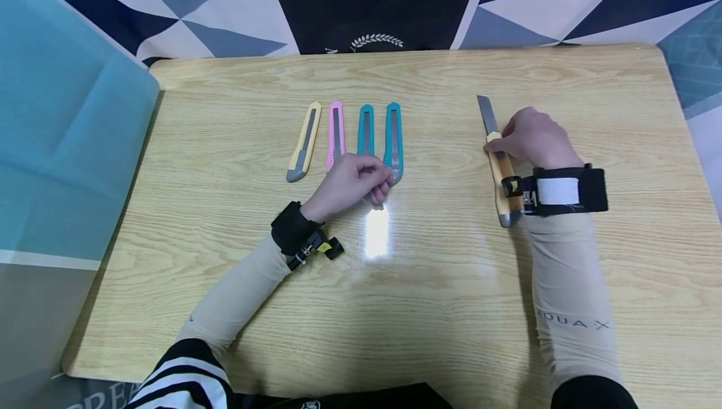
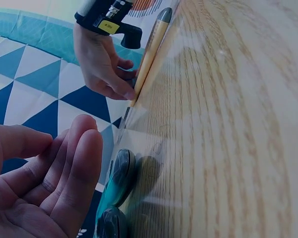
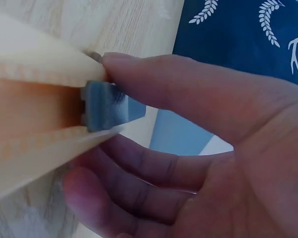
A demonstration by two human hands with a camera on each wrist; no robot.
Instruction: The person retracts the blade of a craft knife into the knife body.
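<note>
My right hand (image 1: 538, 136) pinches a pale yellow utility knife (image 1: 497, 177) near its front end, at the right of the table. Its grey blade (image 1: 486, 111) sticks out far beyond the handle. The right wrist view shows the thumb beside the grey slider (image 3: 107, 106) in the handle's slot. Loosely bent and holding nothing, my left hand (image 1: 355, 177) hovers in front of two teal utility knives (image 1: 366, 127) (image 1: 393, 127). It hides the lower end of one. Left of them lie a pink utility knife (image 1: 335, 127) and another yellow utility knife (image 1: 305, 139).
The wood-grain table (image 1: 225, 221) carries the row of knives at its middle back. A patterned cloth (image 1: 225, 2) hangs behind the far edge, and a blue cloth (image 1: 62, 114) stands along the left. Light glares off the tabletop near the left hand.
</note>
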